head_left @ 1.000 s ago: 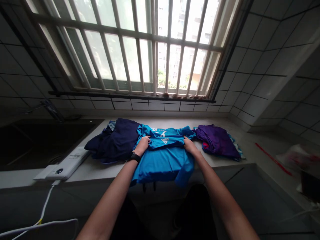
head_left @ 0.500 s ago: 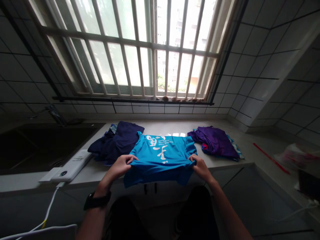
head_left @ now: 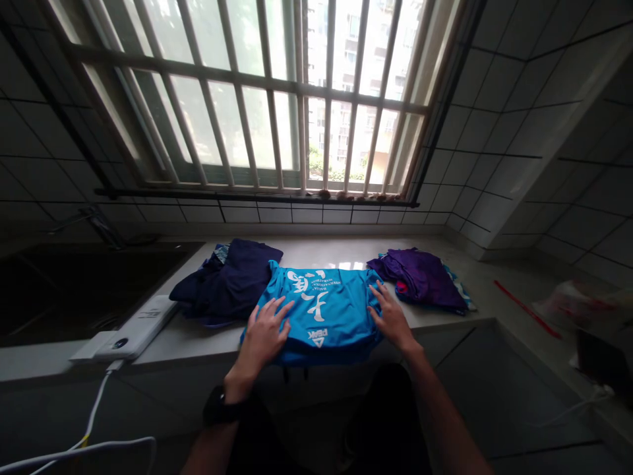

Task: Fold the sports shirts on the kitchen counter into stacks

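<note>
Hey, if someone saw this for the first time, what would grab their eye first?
Probably the bright barred window across the upper middle. Below it, a vivid blue marathon T-shirt with white print lies on the pale countertop, the left hand and right hand spread at its sides. Navy clothing sits to its left, purple clothing to its right.

The left hand (head_left: 263, 333) is palm down, fingers loosely spread and angled inward — the right hand (head_left: 393, 320) roughly mirrors it, its fingers parted too. Both forearms, left (head_left: 211, 450) and right (head_left: 445, 410), reach forward, converging toward the hands.
</note>
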Demonstrator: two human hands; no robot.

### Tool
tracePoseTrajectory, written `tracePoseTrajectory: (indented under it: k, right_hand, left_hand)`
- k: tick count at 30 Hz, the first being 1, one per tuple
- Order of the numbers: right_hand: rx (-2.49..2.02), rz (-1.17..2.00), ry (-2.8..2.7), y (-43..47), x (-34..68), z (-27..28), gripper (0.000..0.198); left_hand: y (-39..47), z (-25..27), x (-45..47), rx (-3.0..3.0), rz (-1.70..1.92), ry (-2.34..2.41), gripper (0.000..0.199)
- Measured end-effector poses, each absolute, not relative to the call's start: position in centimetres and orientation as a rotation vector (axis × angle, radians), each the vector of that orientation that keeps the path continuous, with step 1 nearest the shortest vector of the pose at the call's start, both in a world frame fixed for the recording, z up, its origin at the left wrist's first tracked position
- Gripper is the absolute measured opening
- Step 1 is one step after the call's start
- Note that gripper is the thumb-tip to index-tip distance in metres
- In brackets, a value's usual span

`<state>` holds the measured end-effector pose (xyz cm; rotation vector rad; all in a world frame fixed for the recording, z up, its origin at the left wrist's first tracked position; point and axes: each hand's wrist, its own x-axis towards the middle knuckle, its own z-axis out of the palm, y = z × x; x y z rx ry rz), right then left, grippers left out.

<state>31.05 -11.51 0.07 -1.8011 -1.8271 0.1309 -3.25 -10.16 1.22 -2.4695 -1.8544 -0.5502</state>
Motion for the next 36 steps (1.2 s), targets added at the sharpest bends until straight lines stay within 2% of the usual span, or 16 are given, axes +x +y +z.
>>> tracePoseTrajectory:
  k: [6, 18, 25, 30, 36]
  right_hand:
    - [-2.174, 0.026, -1.925, -10.5, 28.4, -2.0, 0.058]
    - [-2.220, 0.012, -1.918, -10.3, 28.4, -2.1, 0.065]
    - [-2.223, 0.016, -1.921, -10.3, 28.2, -2.0, 0.065]
    - [-2.224, 0.028, -1.898, -10.3, 28.2, -1.9, 0.065]
    - [-2.199, 0.018, -1.890, -10.2, 28.3, -2.2, 0.065]
  left_hand:
    - [-8.8, -1.2, -2.4, -2.417, -0.358, -1.986, 0.054]
    - [-9.1, -1.3, -1.6, -2.241, -0.406, -2.083, 0.054]
    - [-6.9, 1.4, -1.0, -2.290, -0.227, -1.944, 0.043]
    - [-5.4, -0.3, -1.6, -2.385, -0.321, -1.868, 0.049]
    - [-5.2, -1.4, -2.2, -2.402, -0.376, -1.868, 0.049]
